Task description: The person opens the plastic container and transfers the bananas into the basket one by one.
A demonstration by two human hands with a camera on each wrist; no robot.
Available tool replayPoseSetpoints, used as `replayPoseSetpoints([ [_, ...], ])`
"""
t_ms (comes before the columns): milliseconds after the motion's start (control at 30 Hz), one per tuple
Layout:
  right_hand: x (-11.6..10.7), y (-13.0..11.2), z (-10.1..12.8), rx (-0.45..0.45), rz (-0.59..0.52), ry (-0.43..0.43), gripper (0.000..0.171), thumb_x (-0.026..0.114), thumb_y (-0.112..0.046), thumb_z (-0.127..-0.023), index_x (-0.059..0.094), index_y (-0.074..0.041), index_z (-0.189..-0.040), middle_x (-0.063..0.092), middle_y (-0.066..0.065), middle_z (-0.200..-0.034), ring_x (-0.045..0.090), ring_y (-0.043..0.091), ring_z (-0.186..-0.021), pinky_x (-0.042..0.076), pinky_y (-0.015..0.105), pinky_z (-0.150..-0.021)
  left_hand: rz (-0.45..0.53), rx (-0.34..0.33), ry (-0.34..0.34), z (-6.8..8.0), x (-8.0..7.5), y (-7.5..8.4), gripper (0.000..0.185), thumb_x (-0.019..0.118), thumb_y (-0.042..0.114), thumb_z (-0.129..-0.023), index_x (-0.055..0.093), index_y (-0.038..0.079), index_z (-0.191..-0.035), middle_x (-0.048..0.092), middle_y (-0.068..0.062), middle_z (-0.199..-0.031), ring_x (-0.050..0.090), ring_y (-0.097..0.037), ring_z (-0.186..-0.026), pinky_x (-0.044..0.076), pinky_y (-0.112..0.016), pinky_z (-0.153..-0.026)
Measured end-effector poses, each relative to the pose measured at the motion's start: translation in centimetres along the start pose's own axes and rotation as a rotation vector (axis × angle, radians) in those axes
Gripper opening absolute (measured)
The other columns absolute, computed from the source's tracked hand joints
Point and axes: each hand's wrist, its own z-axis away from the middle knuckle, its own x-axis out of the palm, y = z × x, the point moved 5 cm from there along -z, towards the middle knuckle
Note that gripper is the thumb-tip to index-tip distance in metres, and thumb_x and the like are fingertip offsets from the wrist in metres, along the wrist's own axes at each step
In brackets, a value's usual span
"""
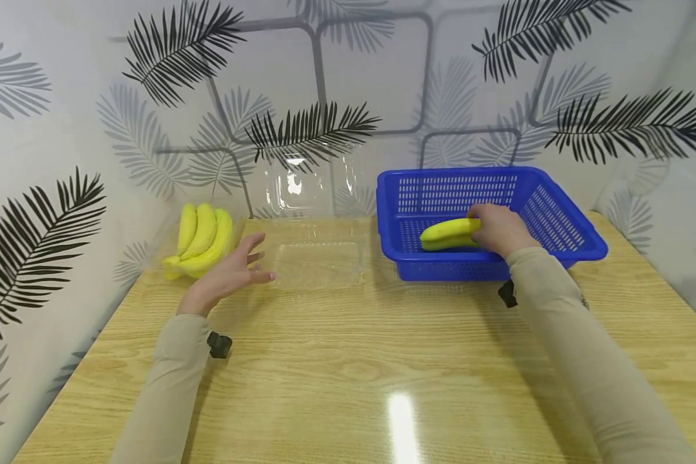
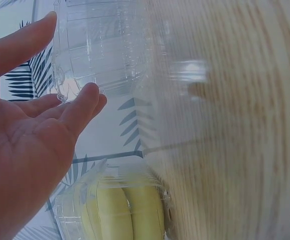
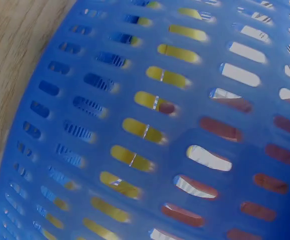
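A blue slotted basket [image 1: 441, 267] stands at the back right of the wooden table [image 1: 354, 361]. Inside it my right hand [image 1: 499, 227] grips the right end of a yellow banana [image 1: 448, 232]. Through the basket wall [image 3: 59, 125] in the right wrist view the banana [image 3: 145, 132] and my fingers [image 3: 220, 129] show behind the slots. My left hand [image 1: 246, 261] hovers open, palm up, between a bunch of bananas [image 1: 202, 240] at the back left and a clear plastic clamshell box [image 1: 316, 248]. In the left wrist view the left hand [image 2: 44, 130] lies beside the clear box [image 2: 102, 47], holding nothing.
The banana bunch [image 2: 122, 215] sits inside another clear plastic container against the leaf-patterned wall [image 1: 348, 77]. That wall closes off the back and both sides. The near half of the table is bare wood with a glare spot [image 1: 403, 419].
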Motion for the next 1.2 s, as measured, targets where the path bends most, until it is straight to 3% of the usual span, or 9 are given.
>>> replayPoseSetpoints([
  [300,0.53,0.13,-0.25,0.046,-0.026,-0.068,0.042,0.060,-0.001,-0.090,0.054,0.009,-0.131,0.053,0.034,-0.129,0.051,0.050,-0.113,0.044,0.060,-0.090,-0.004,-0.001,0.005,-0.10,-0.08,-0.18,0.091,0.070,0.018,-0.092,0.008,0.011,-0.158,0.007,-0.010,-0.163,0.022,-0.039,-0.144,0.028,-0.052,-0.113],
  [767,0.76,0.04,-0.27,0.062,-0.032,-0.098,0.041,0.059,-0.001,-0.091,0.054,0.008,-0.131,0.052,0.034,-0.130,0.052,0.048,-0.112,0.045,0.059,-0.090,-0.011,0.004,0.001,0.19,0.00,0.18,0.091,0.069,0.017,-0.092,0.006,0.010,-0.158,0.006,-0.014,-0.163,0.021,-0.042,-0.143,0.028,-0.055,-0.112],
  [1200,0.03,-0.21,-0.08,0.037,0.006,-0.030,0.042,0.057,-0.006,-0.090,0.056,0.006,-0.130,0.056,0.031,-0.126,0.053,0.048,-0.112,0.044,0.061,-0.090,-0.012,0.005,0.002,0.25,0.04,0.32,0.090,0.069,0.018,-0.093,0.007,0.012,-0.158,0.007,-0.014,-0.163,0.021,-0.042,-0.144,0.028,-0.055,-0.112],
])
